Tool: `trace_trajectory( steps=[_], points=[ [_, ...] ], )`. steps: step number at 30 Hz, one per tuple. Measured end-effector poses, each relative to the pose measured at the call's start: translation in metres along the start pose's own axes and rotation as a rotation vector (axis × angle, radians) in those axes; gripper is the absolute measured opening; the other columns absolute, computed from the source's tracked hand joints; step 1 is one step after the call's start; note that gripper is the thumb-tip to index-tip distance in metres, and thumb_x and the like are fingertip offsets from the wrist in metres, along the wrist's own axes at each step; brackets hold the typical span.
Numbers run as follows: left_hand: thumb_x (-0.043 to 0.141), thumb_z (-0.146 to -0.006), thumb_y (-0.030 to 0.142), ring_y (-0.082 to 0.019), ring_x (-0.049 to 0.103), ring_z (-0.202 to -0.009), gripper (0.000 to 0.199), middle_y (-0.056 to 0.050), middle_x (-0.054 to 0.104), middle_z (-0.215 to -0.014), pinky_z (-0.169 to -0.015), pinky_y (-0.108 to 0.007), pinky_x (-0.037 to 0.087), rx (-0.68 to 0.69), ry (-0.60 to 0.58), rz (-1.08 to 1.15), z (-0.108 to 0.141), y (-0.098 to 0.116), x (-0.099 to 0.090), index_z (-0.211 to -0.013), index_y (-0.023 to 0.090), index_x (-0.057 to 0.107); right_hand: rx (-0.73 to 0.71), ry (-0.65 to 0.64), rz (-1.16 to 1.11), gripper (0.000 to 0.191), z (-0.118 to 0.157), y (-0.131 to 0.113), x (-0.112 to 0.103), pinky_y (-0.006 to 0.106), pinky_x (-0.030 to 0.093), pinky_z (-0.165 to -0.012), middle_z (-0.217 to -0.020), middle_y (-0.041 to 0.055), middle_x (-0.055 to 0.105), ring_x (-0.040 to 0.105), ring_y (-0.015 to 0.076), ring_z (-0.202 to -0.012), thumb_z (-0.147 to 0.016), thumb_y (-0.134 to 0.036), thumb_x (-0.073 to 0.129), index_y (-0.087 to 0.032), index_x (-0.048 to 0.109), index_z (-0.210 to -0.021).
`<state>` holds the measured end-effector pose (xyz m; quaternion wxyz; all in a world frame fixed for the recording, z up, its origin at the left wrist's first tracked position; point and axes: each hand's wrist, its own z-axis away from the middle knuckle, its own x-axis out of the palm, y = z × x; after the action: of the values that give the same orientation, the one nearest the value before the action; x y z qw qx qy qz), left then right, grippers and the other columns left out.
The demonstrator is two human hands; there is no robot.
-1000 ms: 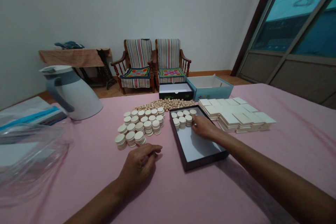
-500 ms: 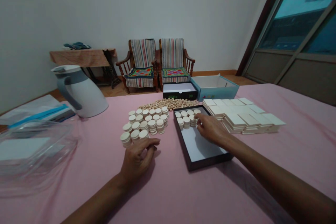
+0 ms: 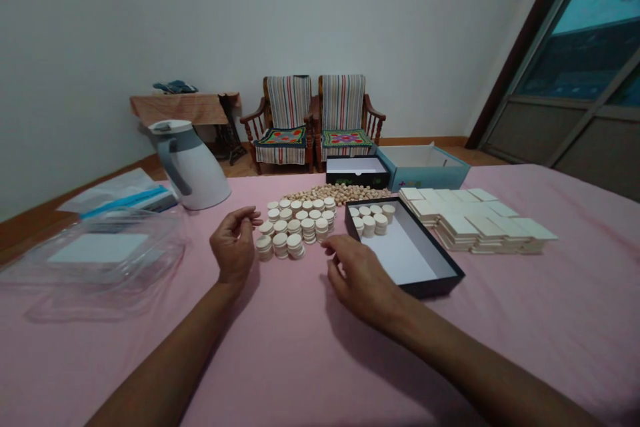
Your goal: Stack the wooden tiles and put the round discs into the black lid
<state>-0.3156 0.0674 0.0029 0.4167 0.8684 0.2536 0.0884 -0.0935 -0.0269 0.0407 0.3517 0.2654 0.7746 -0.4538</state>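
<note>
Several stacks of pale round discs stand close together on the pink cloth. My left hand is just left of these stacks, its fingers bent and apart, with nothing in them. At their right front hovers my right hand, thumb and fingertips apart and empty, the index finger near the closest stack. Right of that hand lies a shallow black box lid with a white inside. More disc stacks fill its far left corner in two rows. My right hand covers the lid's near left part.
Behind the discs is a heap of small wooden pieces. Stacked white square tiles lie at the right. A black box and a blue box stand at the back. A white jug and clear plastic packaging are on the left.
My right hand has left the discs in the lid and moved left to the loose stacks, opening. My left hand has shifted left and up beside them. The view has turned slightly left.
</note>
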Motion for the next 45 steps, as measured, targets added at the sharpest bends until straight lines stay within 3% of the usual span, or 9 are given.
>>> trace_trajectory(
  steps=[3, 6, 10, 19, 28, 45],
  points=[
    [0.050, -0.080, 0.018, -0.013, 0.066, -0.067, 0.022, -0.005, 0.069, -0.083, -0.065, -0.025, 0.053, -0.002, -0.023, -0.025, 0.003, -0.002, 0.000, -0.093, 0.012, 0.066, 0.063, -0.100, 0.015, 0.033, -0.006, -0.012, 0.033, 0.031, 0.041, -0.088, -0.108, 0.0128, 0.061, 0.055, 0.0216, -0.102, -0.078, -0.009, 0.047, -0.013, 0.052, -0.111],
    [0.050, -0.079, 0.018, -0.013, 0.066, -0.066, 0.022, -0.005, 0.069, -0.082, -0.064, -0.025, 0.053, 0.009, -0.041, -0.040, 0.007, -0.001, 0.000, -0.092, 0.013, 0.067, 0.173, -0.082, 0.027, 0.039, -0.021, -0.014, 0.057, 0.033, 0.040, -0.093, -0.117, 0.0152, 0.057, 0.051, 0.0238, -0.112, -0.076, -0.011, 0.052, -0.012, 0.048, -0.115],
    [0.050, -0.079, 0.019, -0.013, 0.066, -0.066, 0.022, -0.004, 0.069, -0.082, -0.064, -0.025, 0.053, 0.021, -0.050, -0.051, 0.008, 0.001, -0.001, -0.091, 0.014, 0.067, 0.315, -0.028, 0.030, 0.040, -0.039, -0.017, 0.071, 0.034, 0.041, -0.091, -0.118, 0.0145, 0.056, 0.051, 0.0244, -0.112, -0.076, -0.016, 0.056, -0.014, 0.047, -0.115],
    [0.049, -0.080, 0.019, -0.014, 0.067, -0.067, 0.023, -0.004, 0.070, -0.081, -0.065, -0.026, 0.055, 0.014, -0.060, -0.073, 0.008, -0.003, -0.002, -0.091, 0.014, 0.068, 0.429, -0.052, 0.034, 0.043, -0.054, -0.020, 0.080, 0.035, 0.044, -0.083, -0.116, 0.0156, 0.059, 0.057, 0.0260, -0.108, -0.076, -0.024, 0.060, -0.016, 0.046, -0.117],
    [0.049, -0.078, 0.018, -0.014, 0.066, -0.064, 0.023, -0.003, 0.070, -0.079, -0.062, -0.024, 0.054, 0.005, -0.063, -0.073, 0.009, -0.004, -0.001, -0.089, 0.014, 0.069, 0.399, -0.051, 0.118, 0.039, -0.060, -0.015, 0.087, 0.035, 0.046, -0.079, -0.112, 0.0151, 0.060, 0.060, 0.0272, -0.102, -0.075, -0.025, 0.061, -0.014, 0.049, -0.111],
    [0.049, -0.077, 0.018, -0.013, 0.066, -0.061, 0.022, -0.004, 0.070, -0.078, -0.059, -0.023, 0.054, -0.005, -0.062, -0.071, 0.008, -0.001, -0.001, -0.086, 0.013, 0.068, 0.355, -0.094, 0.230, 0.044, -0.072, -0.023, 0.092, 0.036, 0.050, -0.077, -0.109, 0.0205, 0.061, 0.062, 0.0283, -0.096, -0.070, -0.011, 0.061, -0.008, 0.049, -0.112]
  ],
)
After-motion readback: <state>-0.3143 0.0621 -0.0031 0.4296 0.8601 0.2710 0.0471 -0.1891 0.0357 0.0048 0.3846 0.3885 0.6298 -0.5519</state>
